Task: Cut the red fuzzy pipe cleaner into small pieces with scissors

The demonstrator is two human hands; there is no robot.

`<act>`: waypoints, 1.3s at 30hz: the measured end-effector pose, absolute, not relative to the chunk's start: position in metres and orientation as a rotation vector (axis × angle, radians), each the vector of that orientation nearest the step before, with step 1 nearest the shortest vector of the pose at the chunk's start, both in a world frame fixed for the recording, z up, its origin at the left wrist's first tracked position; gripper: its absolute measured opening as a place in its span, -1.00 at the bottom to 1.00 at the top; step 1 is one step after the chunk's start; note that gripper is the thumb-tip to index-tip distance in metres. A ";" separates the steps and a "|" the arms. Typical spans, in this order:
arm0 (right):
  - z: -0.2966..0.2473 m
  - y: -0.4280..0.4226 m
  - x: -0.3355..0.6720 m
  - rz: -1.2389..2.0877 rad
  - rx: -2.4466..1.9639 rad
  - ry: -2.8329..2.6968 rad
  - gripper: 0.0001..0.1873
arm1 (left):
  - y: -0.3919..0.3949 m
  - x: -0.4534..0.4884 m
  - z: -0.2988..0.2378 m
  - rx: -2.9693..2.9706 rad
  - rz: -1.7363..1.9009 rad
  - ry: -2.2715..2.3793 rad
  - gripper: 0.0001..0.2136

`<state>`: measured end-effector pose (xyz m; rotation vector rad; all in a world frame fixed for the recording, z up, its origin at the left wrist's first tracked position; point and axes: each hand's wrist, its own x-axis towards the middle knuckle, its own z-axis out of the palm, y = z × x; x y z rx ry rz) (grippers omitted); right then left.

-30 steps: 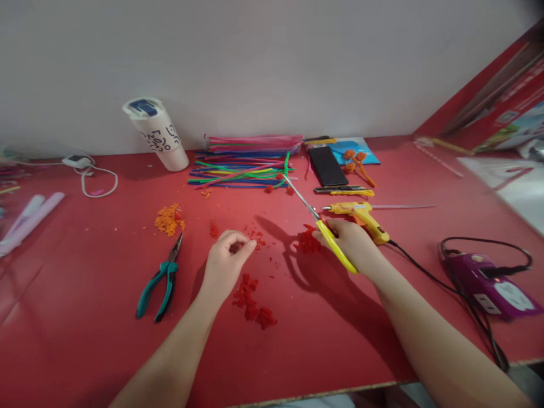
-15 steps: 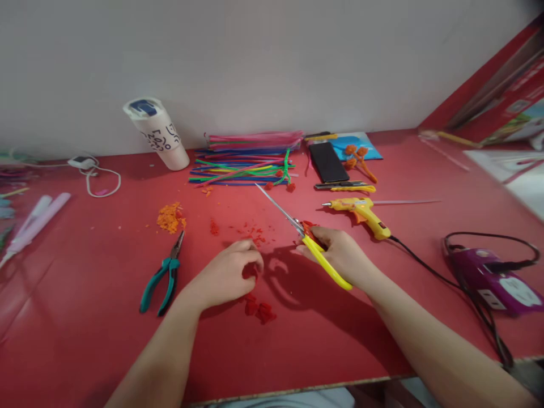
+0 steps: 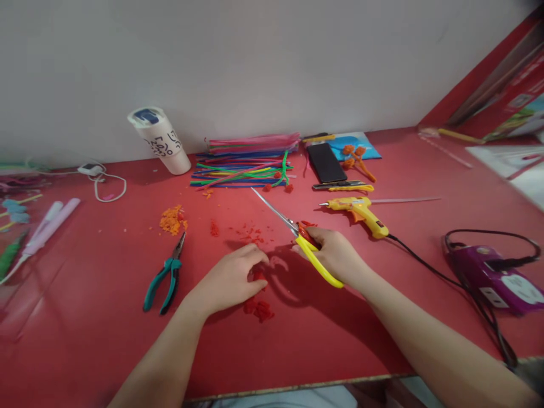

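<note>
My left hand [image 3: 232,277] rests palm down on the red table [image 3: 323,334], fingers curled over a small heap of red fuzzy pieces [image 3: 258,309]. My right hand [image 3: 335,254] grips yellow-handled scissors [image 3: 297,235], whose blades point up and left. A red fuzzy piece [image 3: 306,231] shows between my right fingers and the scissors. Red crumbs [image 3: 253,232] lie scattered just beyond both hands.
Teal pliers [image 3: 165,275] lie left of my left hand. A yellow glue gun [image 3: 359,211] with black cord, a phone [image 3: 326,162], coloured pipe cleaners [image 3: 246,164], a white cup [image 3: 159,139], orange scraps [image 3: 171,219] and a purple device [image 3: 495,277] are around.
My left hand moved down onto the heap of red pieces. My right hand brought the scissors and a red piece leftward, away from the glue gun, toward my left hand.
</note>
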<state>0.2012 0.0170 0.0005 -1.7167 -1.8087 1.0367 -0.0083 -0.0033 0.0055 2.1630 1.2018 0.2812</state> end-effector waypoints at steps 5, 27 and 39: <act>0.003 0.016 0.201 1.042 -1.684 -1.765 -0.75 | -0.005 0.012 -0.008 2.370 0.508 1.475 -0.45; 0.004 0.023 0.211 1.099 -1.636 -1.637 -0.76 | 0.051 0.015 -0.015 2.778 0.391 1.108 -0.07; 0.004 0.024 0.211 1.083 -1.672 -1.657 -0.77 | 0.034 -0.020 -0.019 2.927 0.352 0.930 -0.09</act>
